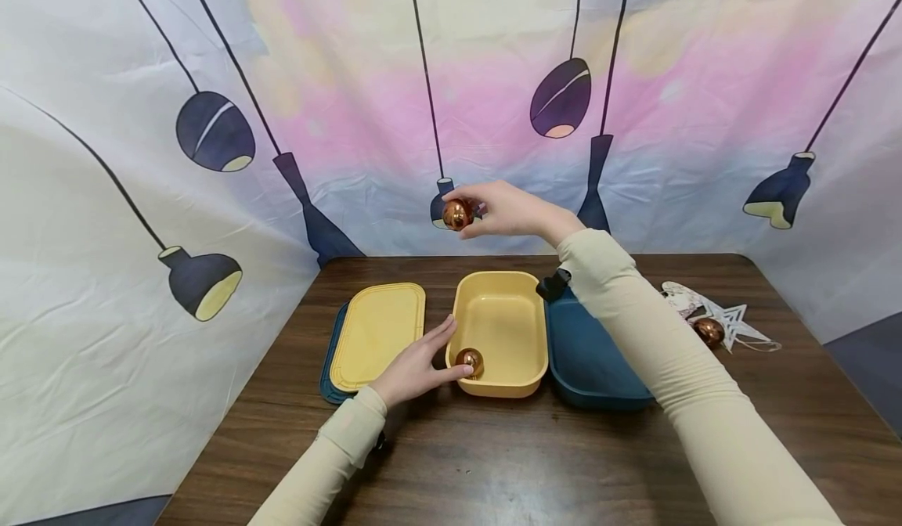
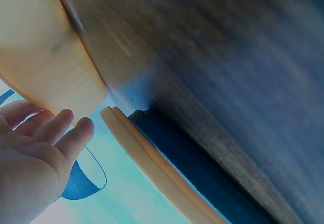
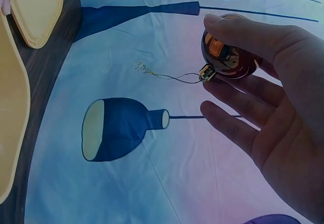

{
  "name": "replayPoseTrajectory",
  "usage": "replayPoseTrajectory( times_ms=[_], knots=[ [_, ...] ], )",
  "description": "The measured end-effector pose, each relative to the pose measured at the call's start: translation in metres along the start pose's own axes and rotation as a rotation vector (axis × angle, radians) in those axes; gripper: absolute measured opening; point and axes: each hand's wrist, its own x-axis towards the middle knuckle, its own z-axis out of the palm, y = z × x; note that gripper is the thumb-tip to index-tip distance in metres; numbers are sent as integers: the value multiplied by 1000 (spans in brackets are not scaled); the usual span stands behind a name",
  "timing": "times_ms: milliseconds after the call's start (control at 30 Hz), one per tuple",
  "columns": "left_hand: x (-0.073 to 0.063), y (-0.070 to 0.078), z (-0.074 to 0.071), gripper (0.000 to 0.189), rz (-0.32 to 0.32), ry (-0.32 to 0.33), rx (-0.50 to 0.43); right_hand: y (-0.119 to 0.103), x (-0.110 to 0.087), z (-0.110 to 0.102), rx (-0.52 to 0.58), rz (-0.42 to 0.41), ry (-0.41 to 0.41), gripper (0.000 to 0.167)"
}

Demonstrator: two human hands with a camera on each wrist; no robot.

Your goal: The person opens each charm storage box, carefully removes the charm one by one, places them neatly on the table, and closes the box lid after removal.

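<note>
High above the yellow box (image 1: 503,338), my right hand (image 1: 509,211) pinches a shiny copper Christmas bauble (image 1: 458,214) between thumb and fingers. In the right wrist view a gold hanging loop trails from the cap of that bauble (image 3: 230,57). At the box's left wall rests my left hand (image 1: 421,363), its fingers fairly straight along the outside. The left thumb reaches over the rim near a second copper bauble (image 1: 470,362), which lies in the box's near left corner. Whether the thumb touches that bauble I cannot tell. In the left wrist view the fingers (image 2: 66,133) lie against the box (image 2: 76,77).
Directly right of the yellow box stands a dark blue box (image 1: 599,354), partly behind my right sleeve. A yellow lid (image 1: 380,330) lies on a blue lid (image 1: 331,369) at left. Another copper bauble (image 1: 708,331) and a white star ornament (image 1: 736,322) are at right.
</note>
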Motion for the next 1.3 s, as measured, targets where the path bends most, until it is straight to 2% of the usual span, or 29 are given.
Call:
replayPoseTrajectory(
  times_ms=[533, 900, 1300],
  knots=[
    [0, 0, 0, 100, 0, -3, 4, 12, -21, -29, 64, -17, 107, 64],
    [0, 0, 1, 100, 6, -4, 0, 19, -41, -47, 51, 68, 142, 68],
    [-1, 1, -1, 99, 8, -7, -16, 35, -66, -62, 24, 91, 201, 68]
  ],
)
